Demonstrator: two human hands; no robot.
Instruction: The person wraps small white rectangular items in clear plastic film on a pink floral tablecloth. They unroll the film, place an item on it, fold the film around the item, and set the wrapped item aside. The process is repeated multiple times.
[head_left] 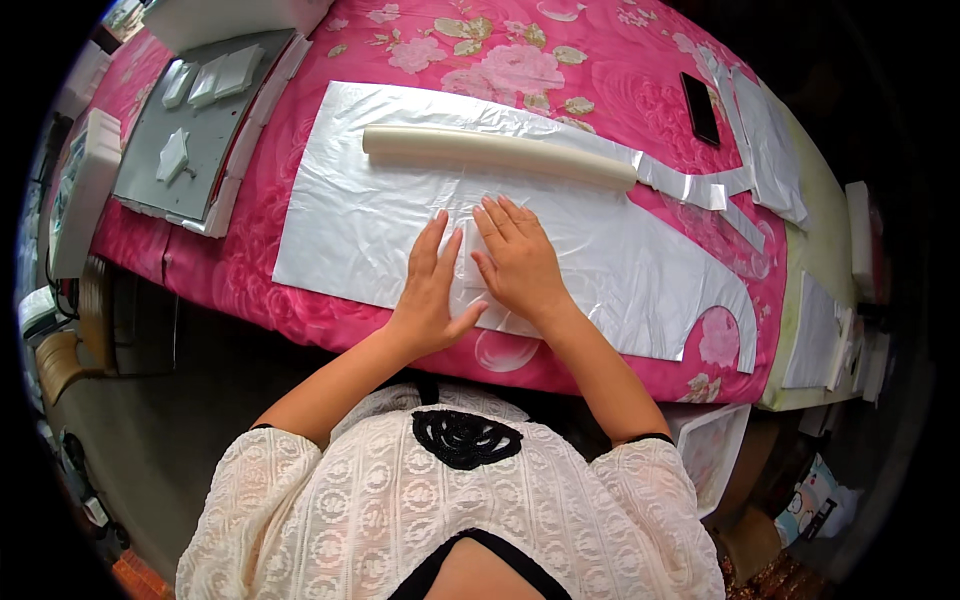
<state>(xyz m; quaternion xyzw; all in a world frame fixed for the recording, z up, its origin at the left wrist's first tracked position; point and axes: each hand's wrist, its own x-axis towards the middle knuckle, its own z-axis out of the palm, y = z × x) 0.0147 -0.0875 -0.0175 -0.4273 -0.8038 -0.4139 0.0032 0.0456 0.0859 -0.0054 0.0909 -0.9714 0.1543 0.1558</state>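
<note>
A thin, shiny white plastic sheet [345, 225] lies spread on the table. Its shape resembles a disposable apron, with a curved cut-out and narrow straps at the right. Across its far part rests a long cream-coloured tube or roll [490, 153], apart from both hands. My left hand [430, 295] is at the sheet's near middle, fingers stretched out, thumb spread. Beside it, my right hand [520, 258] lies flatter on the plastic, with its fingers extended. A smooth rectangular patch of plastic shows between the hands; I cannot tell whether it is a separate piece.
A pink flowered cloth [260, 240] covers the table. At the left, a grey board [190, 130] carries several small folded white packets, near a white foam box [88, 195]. A black phone [700, 108] and a stack of white plastic sheets [772, 150] lie at the far right.
</note>
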